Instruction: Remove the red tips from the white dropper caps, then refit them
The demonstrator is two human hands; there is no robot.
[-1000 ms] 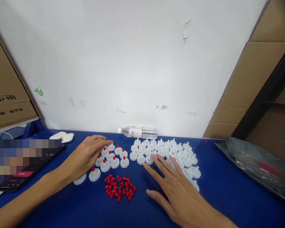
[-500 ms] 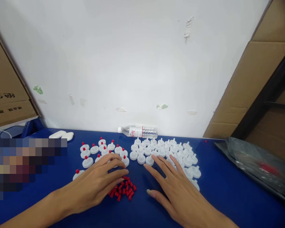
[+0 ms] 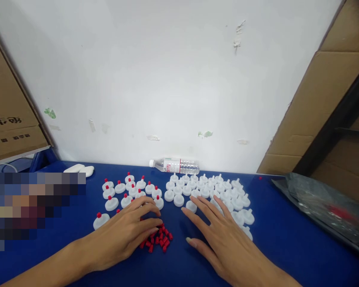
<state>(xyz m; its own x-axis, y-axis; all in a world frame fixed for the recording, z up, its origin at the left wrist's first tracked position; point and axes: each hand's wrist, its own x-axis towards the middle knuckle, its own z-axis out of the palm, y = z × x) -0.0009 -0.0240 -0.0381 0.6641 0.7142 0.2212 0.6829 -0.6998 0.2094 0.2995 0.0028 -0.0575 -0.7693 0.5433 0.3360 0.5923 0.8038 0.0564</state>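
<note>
My left hand (image 3: 134, 231) is over a loose pile of small red caps (image 3: 164, 237), fingers curved and apart; its palm side is hidden. Behind and beside it stand several white round lids (image 3: 111, 204), each with a red tip on top. My right hand (image 3: 215, 235) has its fingers spread, with the fingertips over the near edge of a dense group of white lids with bare spouts (image 3: 178, 200). One white lid (image 3: 191, 206) sits at the index and middle fingertips, and I cannot tell whether they touch it.
A clear plastic bottle (image 3: 176, 165) lies on its side against the white wall. Two white oval objects (image 3: 79, 170) rest at the back left. Dark plastic wrapping (image 3: 326, 211) lies at the right of the blue table (image 3: 179, 271). Cardboard (image 3: 296, 119) stands on the right.
One white lid by my right fingertips has shifted slightly toward me. My left fingers have moved a little over the red caps. The view has shifted slightly.
</note>
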